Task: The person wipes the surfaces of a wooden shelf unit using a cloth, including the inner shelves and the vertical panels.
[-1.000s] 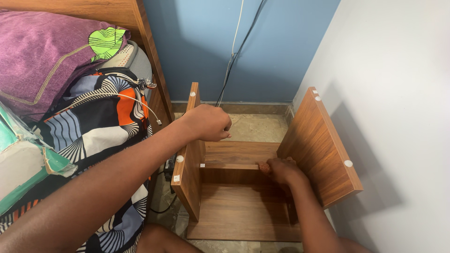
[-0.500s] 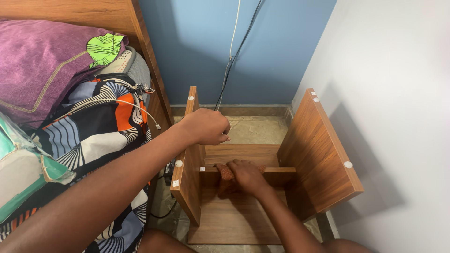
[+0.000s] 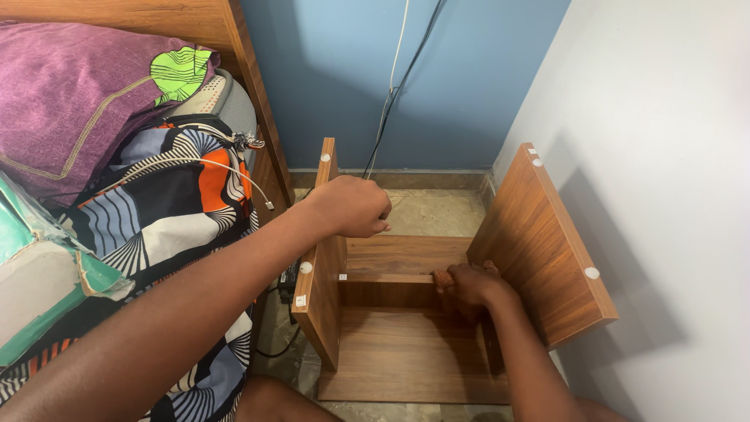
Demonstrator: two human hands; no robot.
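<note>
1. Gripping the top edge of the left upright panel [image 3: 324, 258] of a brown wood-grain cabinet [image 3: 406, 352], the left hand [image 3: 349, 206] is closed over that edge near its far end.
2. The right hand [image 3: 469, 285] sits low inside the cabinet, fingers curled round a small reddish-brown cloth [image 3: 442, 279] pressed against the right end of the narrow cross shelf [image 3: 387, 277].
3. The cabinet stands on the stone floor [image 3: 426, 211] in the corner between the blue wall [image 3: 344, 86] and the white wall [image 3: 672, 156].
4. Its right panel [image 3: 543, 242] leans outward toward the white wall.
5. A bed with a wooden headboard [image 3: 250, 86], a purple pillow [image 3: 70, 101] and a striped orange, black and white cover [image 3: 172, 211] lies just beside the left panel.
6. Two thin cables [image 3: 394, 78] hang down the blue wall behind the cabinet.
</note>
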